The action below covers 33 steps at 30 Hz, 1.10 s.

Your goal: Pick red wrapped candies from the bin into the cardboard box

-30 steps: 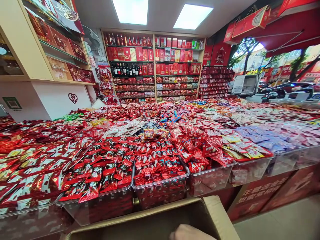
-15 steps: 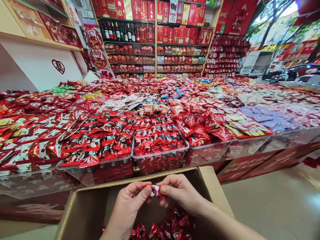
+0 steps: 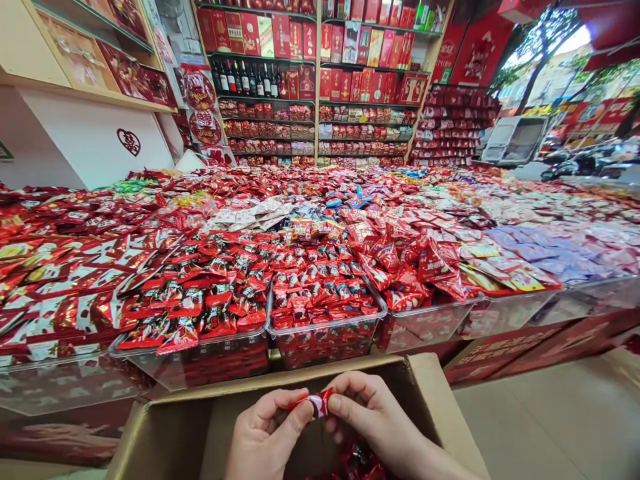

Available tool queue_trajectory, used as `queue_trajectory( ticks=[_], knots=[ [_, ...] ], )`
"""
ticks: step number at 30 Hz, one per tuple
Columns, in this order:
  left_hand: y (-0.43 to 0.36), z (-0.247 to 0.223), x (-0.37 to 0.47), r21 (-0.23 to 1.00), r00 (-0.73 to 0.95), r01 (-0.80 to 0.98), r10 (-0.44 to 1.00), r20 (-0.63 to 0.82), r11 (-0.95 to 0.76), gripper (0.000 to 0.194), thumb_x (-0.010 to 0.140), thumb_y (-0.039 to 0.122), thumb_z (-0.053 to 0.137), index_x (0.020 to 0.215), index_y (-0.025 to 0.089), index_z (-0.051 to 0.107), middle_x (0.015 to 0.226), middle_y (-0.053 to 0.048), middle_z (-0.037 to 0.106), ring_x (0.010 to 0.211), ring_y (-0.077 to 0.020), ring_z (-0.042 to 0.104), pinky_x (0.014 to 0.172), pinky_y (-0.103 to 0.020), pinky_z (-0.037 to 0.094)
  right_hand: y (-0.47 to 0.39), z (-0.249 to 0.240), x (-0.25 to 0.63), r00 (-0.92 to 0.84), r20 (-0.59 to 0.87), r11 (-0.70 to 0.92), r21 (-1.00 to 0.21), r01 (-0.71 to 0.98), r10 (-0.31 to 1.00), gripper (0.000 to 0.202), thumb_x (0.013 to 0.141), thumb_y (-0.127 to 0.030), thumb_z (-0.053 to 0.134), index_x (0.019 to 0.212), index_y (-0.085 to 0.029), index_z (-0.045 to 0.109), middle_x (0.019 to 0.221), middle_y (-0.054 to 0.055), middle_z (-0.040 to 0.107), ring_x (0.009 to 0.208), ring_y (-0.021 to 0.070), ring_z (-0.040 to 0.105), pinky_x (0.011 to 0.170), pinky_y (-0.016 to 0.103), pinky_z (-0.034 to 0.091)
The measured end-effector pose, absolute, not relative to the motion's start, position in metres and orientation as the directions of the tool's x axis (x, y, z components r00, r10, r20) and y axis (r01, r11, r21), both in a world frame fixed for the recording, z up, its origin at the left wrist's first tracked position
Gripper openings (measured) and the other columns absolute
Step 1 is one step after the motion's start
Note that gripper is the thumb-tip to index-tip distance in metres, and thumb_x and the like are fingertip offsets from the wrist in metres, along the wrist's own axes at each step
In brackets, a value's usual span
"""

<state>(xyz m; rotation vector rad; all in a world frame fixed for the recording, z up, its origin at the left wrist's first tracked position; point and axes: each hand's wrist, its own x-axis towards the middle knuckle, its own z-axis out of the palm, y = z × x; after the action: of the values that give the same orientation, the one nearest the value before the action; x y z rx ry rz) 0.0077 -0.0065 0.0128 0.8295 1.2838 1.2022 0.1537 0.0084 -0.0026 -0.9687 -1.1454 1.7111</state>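
Observation:
A small wrapped candy (image 3: 319, 405), red with white and dark parts, is stretched between my two hands above an open cardboard box (image 3: 434, 393). My left hand (image 3: 273, 430) pinches its left end between thumb and forefinger. The right end is pinched the same way by my right hand (image 3: 373, 413). Below my hands, shiny red wrapped candies (image 3: 361, 461) lie in the bottom of the box, partly hidden by my hands and the frame's lower edge.
Clear plastic bins (image 3: 327, 327) heaped with wrapped sweets stand just beyond the box. Tiled floor (image 3: 530, 413) shows at the right. Shelves (image 3: 317, 87) with red boxes and bottles rise at the back; a parked van (image 3: 513, 141) is outside.
The view has tilted up slightly, so the box and bins sit lower in the picture. Both hands still hold the candy, which is now tilted a little. Fewer candies in the box show.

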Motion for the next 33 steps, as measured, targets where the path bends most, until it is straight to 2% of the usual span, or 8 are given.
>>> queue_trajectory(
  ticks=[4, 7, 10, 14, 17, 20, 25, 33],
  knots=[
    [-0.005, 0.015, -0.018, 0.989, -0.127, -0.013, 0.980, -0.150, 0.150, 0.026, 0.058, 0.042, 0.066, 0.074, 0.022, 0.068, 0.058, 0.002, 0.070, 0.057, -0.0111, 0.062, 0.055, -0.014, 0.050, 0.036, 0.034, 0.167, -0.325, 0.083, 0.111, -0.991, 0.069, 0.942, 0.020, 0.076, -0.033, 0.052, 0.074, -0.014, 0.057, 0.062, 0.000, 0.054, 0.055, 0.0086, 0.049, 0.053, 0.021, 0.040],
    [0.002, 0.013, -0.056, 0.958, -0.240, 0.284, 0.970, 0.032, 0.039, 0.032, 0.057, 0.044, 0.066, 0.083, 0.025, 0.067, 0.075, 0.002, 0.072, 0.071, -0.0122, 0.065, 0.067, -0.012, 0.049, 0.081, 0.073, 0.169, -0.340, 0.342, 0.446, -0.842, 0.303, 0.876, 0.015, 0.079, -0.024, 0.047, 0.077, -0.015, 0.059, 0.067, 0.001, 0.057, 0.061, 0.0099, 0.049, 0.058, 0.021, 0.039],
    [0.013, 0.011, -0.089, 0.923, -0.407, 0.385, 0.902, 0.142, 0.029, 0.037, 0.055, 0.047, 0.066, 0.085, 0.024, 0.065, 0.078, 0.001, 0.072, 0.072, -0.0119, 0.066, 0.067, -0.011, 0.050, 0.129, 0.101, 0.152, -0.402, 0.440, 0.593, -0.660, 0.462, 0.803, 0.016, 0.079, -0.015, 0.046, 0.081, -0.013, 0.062, 0.075, 0.004, 0.062, 0.070, 0.0120, 0.054, 0.066, 0.023, 0.040],
    [0.023, 0.008, -0.107, 0.953, -0.446, 0.304, 0.884, 0.139, 0.004, 0.038, 0.055, 0.048, 0.065, 0.082, 0.020, 0.065, 0.064, 0.000, 0.072, 0.061, -0.0138, 0.067, 0.055, -0.014, 0.054, 0.170, 0.110, 0.117, -0.549, 0.304, 0.626, -0.434, 0.648, 0.779, 0.022, 0.078, -0.013, 0.045, 0.090, -0.013, 0.063, 0.088, 0.008, 0.065, 0.080, 0.0147, 0.057, 0.070, 0.024, 0.040],
    [0.025, -0.001, -0.110, 0.915, -0.330, 0.396, 0.919, 0.214, -0.070, 0.035, 0.059, 0.044, 0.064, 0.085, 0.021, 0.064, 0.075, -0.001, 0.072, 0.067, -0.0154, 0.067, 0.063, -0.017, 0.055, 0.183, 0.103, 0.101, -0.624, 0.196, 0.649, -0.339, 0.680, 0.756, 0.022, 0.076, -0.014, 0.047, 0.088, -0.014, 0.065, 0.084, 0.008, 0.066, 0.076, 0.0160, 0.058, 0.065, 0.024, 0.040],
    [0.025, -0.009, -0.113, 0.816, -0.224, 0.547, 0.907, 0.357, -0.187, 0.029, 0.064, 0.039, 0.061, 0.089, 0.024, 0.064, 0.083, -0.001, 0.072, 0.072, -0.0168, 0.067, 0.068, -0.021, 0.055, 0.188, 0.095, 0.098, -0.661, 0.143, 0.666, -0.322, 0.673, 0.737, 0.019, 0.073, -0.014, 0.050, 0.084, -0.016, 0.066, 0.076, 0.006, 0.067, 0.068, 0.0151, 0.058, 0.058, 0.022, 0.039],
    [0.024, -0.003, -0.112, 0.608, -0.110, 0.714, 0.802, 0.588, -0.347, 0.022, 0.067, 0.037, 0.060, 0.086, 0.027, 0.064, 0.079, 0.001, 0.072, 0.067, -0.0151, 0.068, 0.057, -0.017, 0.055, 0.186, 0.092, 0.099, -0.656, 0.131, 0.657, -0.326, 0.680, 0.744, 0.023, 0.072, -0.013, 0.050, 0.090, -0.015, 0.063, 0.078, 0.005, 0.067, 0.068, 0.0133, 0.058, 0.056, 0.020, 0.039],
    [0.025, 0.001, -0.109, 0.434, -0.024, 0.820, 0.735, 0.678, -0.373, 0.021, 0.070, 0.040, 0.057, 0.084, 0.027, 0.063, 0.075, 0.002, 0.071, 0.066, -0.0142, 0.068, 0.055, -0.016, 0.054, 0.180, 0.092, 0.099, -0.694, 0.158, 0.700, -0.329, 0.633, 0.702, 0.021, 0.071, -0.011, 0.050, 0.084, -0.015, 0.067, 0.079, 0.005, 0.068, 0.073, 0.0145, 0.059, 0.063, 0.021, 0.040]
  ],
)
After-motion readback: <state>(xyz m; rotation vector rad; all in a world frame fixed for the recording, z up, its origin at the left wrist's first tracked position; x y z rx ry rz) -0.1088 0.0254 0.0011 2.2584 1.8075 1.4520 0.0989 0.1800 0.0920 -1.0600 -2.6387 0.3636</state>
